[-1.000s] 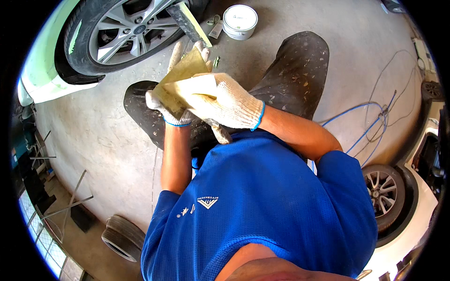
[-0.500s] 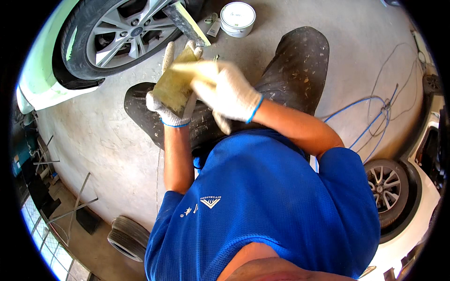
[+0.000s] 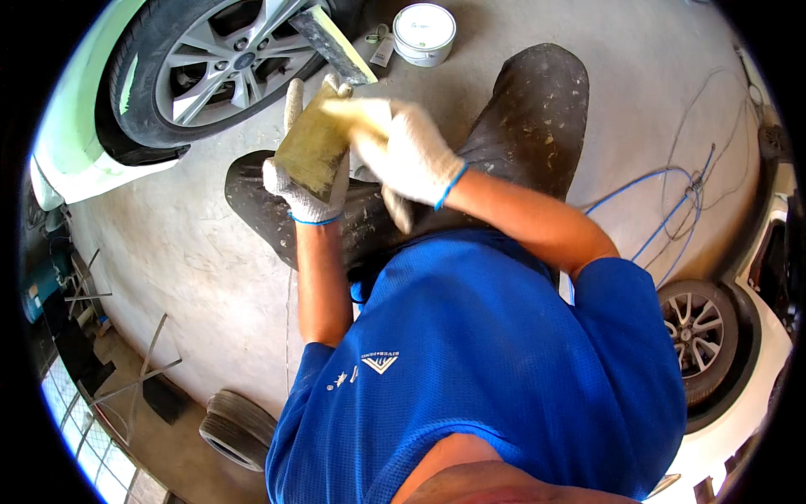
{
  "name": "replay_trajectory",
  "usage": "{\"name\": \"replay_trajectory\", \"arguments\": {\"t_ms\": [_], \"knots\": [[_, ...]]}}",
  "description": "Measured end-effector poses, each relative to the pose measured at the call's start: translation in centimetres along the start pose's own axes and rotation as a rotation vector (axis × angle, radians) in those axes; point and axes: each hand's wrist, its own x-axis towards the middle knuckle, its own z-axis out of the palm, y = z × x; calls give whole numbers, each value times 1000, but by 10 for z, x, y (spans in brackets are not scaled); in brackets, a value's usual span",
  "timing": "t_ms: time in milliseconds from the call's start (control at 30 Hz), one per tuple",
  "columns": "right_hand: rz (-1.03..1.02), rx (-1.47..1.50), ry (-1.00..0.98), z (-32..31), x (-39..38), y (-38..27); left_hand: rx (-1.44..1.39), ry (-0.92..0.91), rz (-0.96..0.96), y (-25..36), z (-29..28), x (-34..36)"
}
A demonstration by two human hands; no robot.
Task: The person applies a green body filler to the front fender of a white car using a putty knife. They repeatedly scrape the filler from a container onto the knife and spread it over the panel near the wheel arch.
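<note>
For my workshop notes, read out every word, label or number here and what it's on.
Blue shirt: white lettering beside a triangular emblem, which I won't copy.
White bucket lid: marks, too blurred to read.
Tag: too small to read.
Wheel badge: too small to read.

So the left forearm (image 3: pixel 321 277) goes pretty much straight out ahead, wrist in line with it, and the left hand (image 3: pixel 319 202) is palm up, thumb off to the side and one finger (image 3: pixel 294 102) sticking up straight. Right elbow (image 3: pixel 596 259) is bent and kicked out wide, that forearm (image 3: pixel 525 210) cutting diagonally inward, so the right hand (image 3: pixel 410 155) is up by the left one, back of it facing up, fingers bunched, pointing left and too blurry to pick apart. Both are in off-white gloves with blue cuffs (image 3: pixel 452 186), forearms bare.
</note>
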Motion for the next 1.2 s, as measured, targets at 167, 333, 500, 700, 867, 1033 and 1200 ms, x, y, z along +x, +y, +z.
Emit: {"name": "replay_trajectory", "arguments": {"t_ms": [167,333,500,700,867,1033,1200], "knots": [[-146,-41,2,-2,12,20,-7,-74,32,6,-11,5],[-402,-192,199,25,-7,3,179,79,-6,4,-2,6],[14,-71,-79,-20,13,2,167,11,22,11,0,1],[50,9,-38,-12,11,9,98,20,10,13,3,2],[-220,-124,66,17,-18,-6,-119,-88,63,1,-15,6],[2,-211,37,0,-9,2,-47,-25,39,7,-11,5],[-165,-150,-4,5,-12,6,60,73,34,21,20,2]]}}
